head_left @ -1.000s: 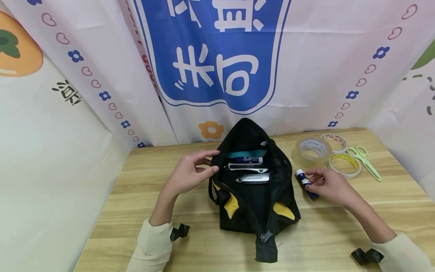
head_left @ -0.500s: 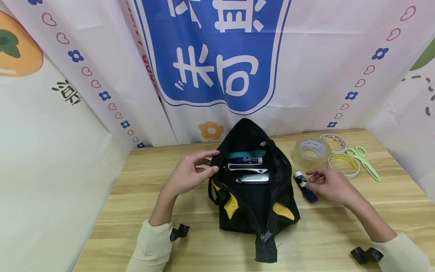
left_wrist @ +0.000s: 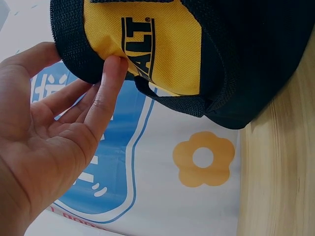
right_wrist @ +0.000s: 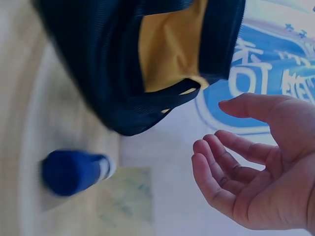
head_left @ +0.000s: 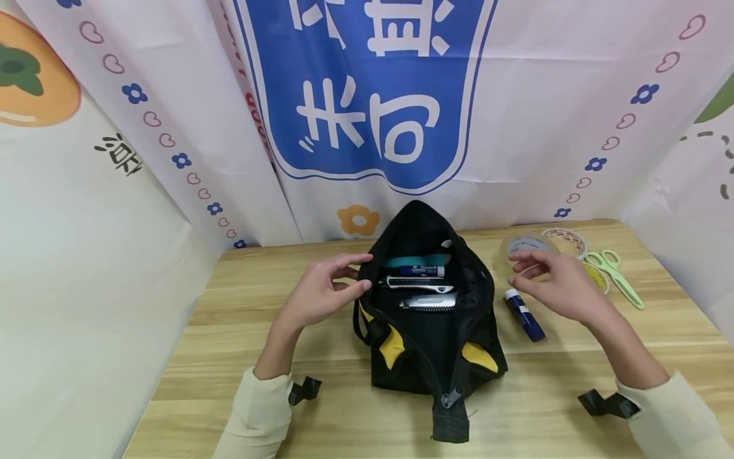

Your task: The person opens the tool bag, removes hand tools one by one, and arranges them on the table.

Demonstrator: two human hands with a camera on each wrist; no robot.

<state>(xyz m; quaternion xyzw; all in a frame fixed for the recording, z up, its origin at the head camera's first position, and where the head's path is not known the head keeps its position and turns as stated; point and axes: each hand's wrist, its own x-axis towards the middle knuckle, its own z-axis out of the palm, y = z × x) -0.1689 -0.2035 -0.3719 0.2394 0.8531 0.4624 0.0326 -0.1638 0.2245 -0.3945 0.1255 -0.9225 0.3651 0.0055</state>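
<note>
A black and yellow tool bag [head_left: 395,370] stands on the table with its zipped mouth wide apart. My left hand [head_left: 323,290] pinches its left rim; in the left wrist view a fingertip presses the yellow side panel [left_wrist: 177,59]. Inside lie a blue glue stick [head_left: 421,271], two utility knives [head_left: 421,284] and a teal item [head_left: 415,261]. My right hand [head_left: 553,284] hovers right of the bag with loosely bent fingers and nothing in them. Below it a second blue glue stick [head_left: 525,315] with a white cap lies on the table, seen end-on in the right wrist view [right_wrist: 66,172].
Right of the bag lie a roll of clear tape [head_left: 507,245], partly behind my right hand, a white tape roll [head_left: 564,240] and a yellow-cored roll [head_left: 599,278]. Light green scissors [head_left: 622,280] lie beside them. A printed cloth [head_left: 516,159] hangs behind the table.
My right hand has let go of the glue stick on the table and lifted up and away, now over the tape rolls. My left hand stays at the bag's rim.
</note>
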